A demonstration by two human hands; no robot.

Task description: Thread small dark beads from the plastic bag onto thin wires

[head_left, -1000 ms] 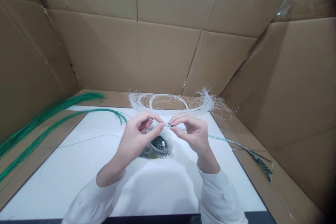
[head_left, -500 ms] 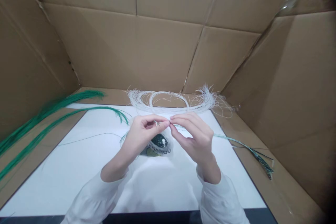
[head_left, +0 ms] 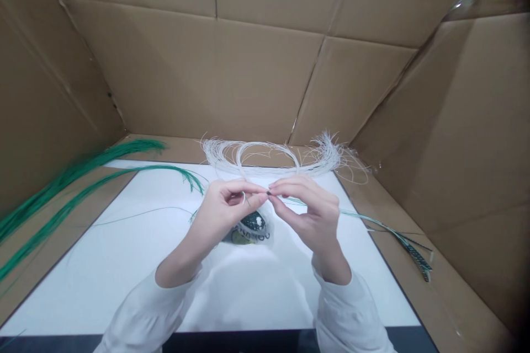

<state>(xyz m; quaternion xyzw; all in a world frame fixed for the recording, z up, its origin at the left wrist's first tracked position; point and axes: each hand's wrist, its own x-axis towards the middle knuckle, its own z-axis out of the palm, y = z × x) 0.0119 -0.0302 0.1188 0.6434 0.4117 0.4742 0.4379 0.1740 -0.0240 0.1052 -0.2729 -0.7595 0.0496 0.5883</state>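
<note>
My left hand point(head_left: 226, 209) is closed, thumb and index finger pinching a thin, pale green cord point(head_left: 245, 197) whose bend shows between the fingers. Tip to tip with it, my right hand point(head_left: 310, 209) pinches a tiny dark piece, seemingly a bead point(head_left: 269, 193), where the fingertips of both hands meet. Whether the cord runs through the bead is too small to tell. Below the hands, an opened clear plastic bag point(head_left: 265, 237) with printed letters holds many small dark green beads point(head_left: 252, 222).
Two bundles of green cord point(head_left: 95, 190) lie at left. A coil of white cord point(head_left: 269, 168) rests along the back. Several strands with dark beaded ends point(head_left: 416, 259) stretch right over the edge of the white board point(head_left: 136, 265). Cardboard walls point(head_left: 186, 77) surround the sides and back.
The dark bead now shows between my fingertips, which have parted slightly. My right hand has shifted a little to the right. The view has moved slightly.
</note>
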